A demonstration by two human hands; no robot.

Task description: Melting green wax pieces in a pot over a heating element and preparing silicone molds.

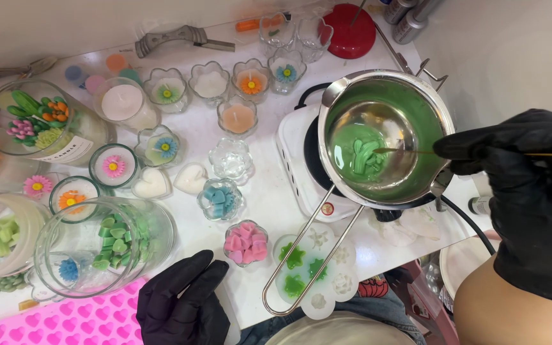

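Fingers of the black-gloved right hand [531, 191] pinch a thin gold stick [410, 151] whose far tip pokes green wax in the shiny steel pot [388, 137], which might tip, while the left hand [180, 306] rests loosely curled, empty.

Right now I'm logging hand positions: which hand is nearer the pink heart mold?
Left. The left hand rests beside the pink heart mold; the right hand is far across, holding a thin stick over the melting pot.

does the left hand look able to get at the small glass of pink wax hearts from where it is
Probably yes. The left hand rests on the table edge just beside the glass of pink hearts, with bare white tabletop between them and nothing held in its fingers.
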